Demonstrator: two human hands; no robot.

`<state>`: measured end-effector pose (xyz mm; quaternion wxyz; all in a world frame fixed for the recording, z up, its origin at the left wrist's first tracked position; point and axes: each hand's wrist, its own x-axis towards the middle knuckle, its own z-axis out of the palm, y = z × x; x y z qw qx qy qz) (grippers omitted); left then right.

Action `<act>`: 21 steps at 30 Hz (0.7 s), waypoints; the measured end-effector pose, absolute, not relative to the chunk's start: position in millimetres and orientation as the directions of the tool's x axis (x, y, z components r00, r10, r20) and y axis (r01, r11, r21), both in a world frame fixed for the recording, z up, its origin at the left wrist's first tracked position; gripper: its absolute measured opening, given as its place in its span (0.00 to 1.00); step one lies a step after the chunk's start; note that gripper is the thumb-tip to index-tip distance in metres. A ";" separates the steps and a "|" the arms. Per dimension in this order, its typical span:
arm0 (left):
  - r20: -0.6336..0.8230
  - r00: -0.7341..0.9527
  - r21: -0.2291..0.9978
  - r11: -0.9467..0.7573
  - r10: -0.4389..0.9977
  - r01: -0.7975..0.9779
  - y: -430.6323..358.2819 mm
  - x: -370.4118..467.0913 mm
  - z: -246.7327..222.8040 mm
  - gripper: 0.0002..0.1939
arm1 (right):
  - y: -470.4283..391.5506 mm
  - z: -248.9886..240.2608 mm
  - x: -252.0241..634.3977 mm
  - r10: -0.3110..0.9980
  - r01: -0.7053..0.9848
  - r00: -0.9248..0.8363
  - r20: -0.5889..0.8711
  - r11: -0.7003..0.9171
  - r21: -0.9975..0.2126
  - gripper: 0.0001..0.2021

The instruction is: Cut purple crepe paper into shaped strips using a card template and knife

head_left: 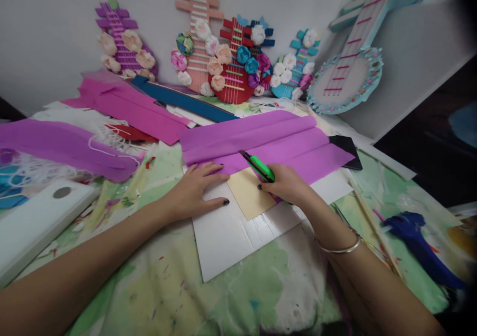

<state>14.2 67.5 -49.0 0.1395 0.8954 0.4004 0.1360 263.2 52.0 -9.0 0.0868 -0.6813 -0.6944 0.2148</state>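
A sheet of purple paper point(257, 137) lies creased over a white board point(223, 241). On both rests a pale yellow card point(248, 194). My left hand point(196, 189) is spread flat, its fingertips at the purple paper's lower edge and the card's left corner, its thumb on the white board. My right hand point(285, 182) is closed around a green utility knife point(263, 168), whose dark tip points up and left over the purple paper. The right fingers partly cover the card's right side.
Decorated paper guitars point(234, 80) lean on the wall behind. Pink paper point(130, 105) and a blue strip point(186, 99) lie at the back left. A white box-like object point(40, 226) is at left; a blue glue gun point(417, 241) and a wooden stick point(376, 226) lie right.
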 end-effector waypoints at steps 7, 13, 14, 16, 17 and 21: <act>0.160 0.613 0.451 -0.610 0.773 0.651 73.0 13.1 -45.9 0.34 | 54.0 -12.2 264.2 0.986 0.926 -0.076 -0.150 0.014 -0.378 0.07; 0.294 0.617 0.364 -0.682 0.731 0.635 59.5 18.0 -38.8 0.29 | 54.2 -13.4 264.3 0.984 0.915 -0.091 -0.150 0.023 -0.404 0.07; 0.326 0.633 0.323 -0.712 0.702 0.623 55.5 22.2 -38.0 0.25 | 54.1 -13.6 264.4 0.984 0.914 -0.095 -0.148 0.028 -0.406 0.07; 0.343 0.693 0.266 -0.773 0.634 0.575 48.2 33.9 -36.9 0.21 | 54.1 -14.1 264.8 0.985 0.909 -0.104 -0.140 0.037 -0.415 0.07; 0.331 0.728 0.242 -0.800 0.600 0.549 45.3 40.8 -36.6 0.22 | 54.1 -14.5 265.0 0.985 0.906 -0.109 -0.136 0.042 -0.421 0.07; 0.173 0.789 0.170 -0.807 0.590 0.566 40.0 67.5 -36.2 0.31 | 54.8 -17.1 266.4 0.985 0.905 -0.130 -0.116 0.070 -0.420 0.07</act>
